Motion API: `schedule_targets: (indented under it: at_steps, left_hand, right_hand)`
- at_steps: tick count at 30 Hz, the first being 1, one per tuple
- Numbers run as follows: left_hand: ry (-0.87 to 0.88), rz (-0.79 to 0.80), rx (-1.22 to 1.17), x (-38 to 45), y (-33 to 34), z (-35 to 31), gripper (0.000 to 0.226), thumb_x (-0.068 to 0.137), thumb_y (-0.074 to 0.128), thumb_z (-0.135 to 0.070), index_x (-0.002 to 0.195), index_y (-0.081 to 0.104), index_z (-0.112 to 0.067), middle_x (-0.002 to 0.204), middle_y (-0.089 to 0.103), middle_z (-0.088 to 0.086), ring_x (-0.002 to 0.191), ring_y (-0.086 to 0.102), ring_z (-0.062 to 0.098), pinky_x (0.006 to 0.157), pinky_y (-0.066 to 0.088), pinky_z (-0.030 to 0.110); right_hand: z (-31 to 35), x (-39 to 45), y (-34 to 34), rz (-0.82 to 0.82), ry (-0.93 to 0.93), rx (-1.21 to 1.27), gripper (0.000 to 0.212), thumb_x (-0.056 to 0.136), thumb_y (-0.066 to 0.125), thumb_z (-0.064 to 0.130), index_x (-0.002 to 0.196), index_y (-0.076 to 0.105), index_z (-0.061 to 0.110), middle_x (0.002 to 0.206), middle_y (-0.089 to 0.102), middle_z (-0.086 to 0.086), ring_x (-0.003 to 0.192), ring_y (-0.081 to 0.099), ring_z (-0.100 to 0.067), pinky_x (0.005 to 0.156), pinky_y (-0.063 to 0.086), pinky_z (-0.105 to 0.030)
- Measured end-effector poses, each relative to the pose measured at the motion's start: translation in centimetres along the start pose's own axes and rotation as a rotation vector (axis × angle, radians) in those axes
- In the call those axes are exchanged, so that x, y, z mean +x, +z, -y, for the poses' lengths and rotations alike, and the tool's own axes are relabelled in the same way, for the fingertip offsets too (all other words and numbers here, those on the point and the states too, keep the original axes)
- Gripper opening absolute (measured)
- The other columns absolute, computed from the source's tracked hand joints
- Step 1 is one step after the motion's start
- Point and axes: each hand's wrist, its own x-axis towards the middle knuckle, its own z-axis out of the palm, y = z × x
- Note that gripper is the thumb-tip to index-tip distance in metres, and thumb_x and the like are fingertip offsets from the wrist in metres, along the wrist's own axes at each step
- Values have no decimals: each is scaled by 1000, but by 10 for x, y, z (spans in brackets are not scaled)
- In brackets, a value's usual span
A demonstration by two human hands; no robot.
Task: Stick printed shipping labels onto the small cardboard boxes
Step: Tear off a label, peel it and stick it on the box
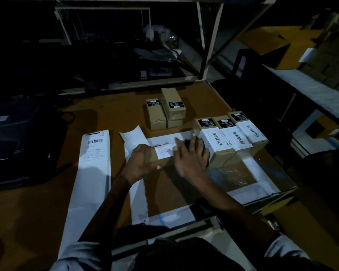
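- Current step, as judged: the person is smoothing a shipping label (164,151) onto the top of a small cardboard box (155,160) at the middle of the desk (37,208).
- Left hand (140,163): it rests over the left end of the box with fingers curled down around it, steadying it.
- Right hand (190,156): the fingers are extended and lie flat across the right part of the label and box top, pressing; the hand is motion-blurred, so the exact contact is unclear.
- Completed work: three labelled boxes (233,137) stand side by side, touching, just right of the hands, each with a white barcode label on top.
- Remaining work: two unlabelled boxes (165,112) stand behind the hands, touching each other, carrying only small black product stickers.
- Label supply: a long label strip (92,165) lies flat to the left, with one printed label visible at its far end; a bare backing sheet (133,136) lies just behind the left hand.
- Progress estimate: past halfway for the boxes in view.
- Edges: the labelled row sits near the right edge of the desk; a dark machine (18,137) bounds the left side.
- Open room: bare desk surface lies between the strip and the dark machine, and near the person.
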Motion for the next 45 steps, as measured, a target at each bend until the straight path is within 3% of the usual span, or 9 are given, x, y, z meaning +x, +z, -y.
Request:
schedule_targets:
  at_steps: [7, 10, 14, 16, 20, 25, 30, 36, 45]
  left_hand:
    - [65, -2, 75, -3, 5, 7, 61, 72, 86, -38, 122, 56, -19, 124, 58, 4, 116, 51, 19, 97, 50, 42]
    - [131, 16, 117, -9, 8, 7, 65, 71, 88, -31, 124, 54, -18, 129, 55, 4, 121, 47, 21, 102, 45, 42]
    - [212, 15, 156, -27, 9, 17, 74, 71, 88, -25, 134, 50, -12, 143, 45, 8, 133, 36, 15, 111, 37, 40]
    - [254, 5, 163, -38, 9, 21, 79, 71, 89, -22, 138, 49, -9, 149, 41, 8, 136, 28, 7, 112, 34, 34]
    - [217, 24, 107, -58, 9, 16, 75, 70, 84, -43, 132, 54, -12, 151, 39, 5, 138, 35, 17, 110, 36, 32]
    - [138, -123, 72, -85, 18, 13, 74, 73, 77, -46, 136, 47, -20, 152, 35, -5, 137, 39, 18, 109, 40, 38]
    - [-75, -425, -65, -104, 43, 0, 50, 84, 77, -39, 121, 49, -21, 117, 54, -3, 114, 54, 22, 89, 51, 47]
    - [-103, -274, -91, -66, 77, -31, 22, 96, 63, -33, 111, 67, -17, 109, 70, -6, 103, 65, 11, 84, 51, 23]
    - [-49, -135, -190, -24, 113, -63, 44, 102, 53, -39, 144, 46, -30, 137, 60, -9, 122, 58, 4, 101, 52, 33]
  right_hand:
    - [-10, -55, 21, 61, -20, 144, 75, 102, 18, 59, 156, -22, 28, 168, -11, -13, 154, -9, -32, 121, 0, -55]
    - [-29, -79, 24, 26, 11, 392, 78, 101, 26, 55, 155, -25, 31, 168, 4, -12, 149, 21, -37, 119, 21, -48]
    - [-38, -84, 23, -69, 31, 910, 101, 98, 61, 29, 155, -23, 28, 152, 18, 43, 140, 42, -12, 108, 39, -27]
    - [-49, -79, 25, -29, 49, 981, 100, 92, 71, 12, 157, -6, 20, 139, 37, 45, 129, 52, -1, 103, 48, -26]
    - [-67, -71, 14, 125, -82, 823, 70, 87, 78, 12, 142, 35, 15, 130, 50, 18, 116, 50, 17, 90, 39, -3]
    - [-69, -78, 20, 153, -168, 779, 76, 69, 90, 15, 133, 51, 25, 126, 57, 15, 111, 53, 13, 86, 42, -8]
    - [-70, -93, 27, -101, -130, 713, 73, 62, 93, 25, 126, 58, 18, 116, 56, -2, 89, 56, -2, 72, 41, -3]
    - [-69, -92, 24, -307, -37, 611, 68, 64, 94, 32, 120, 57, 16, 110, 52, 0, 83, 58, -9, 73, 54, -27]
    - [-81, -82, 7, -227, -255, 311, 38, 99, 60, 29, 135, 52, 25, 155, 27, -1, 130, 47, -18, 99, 48, -28]
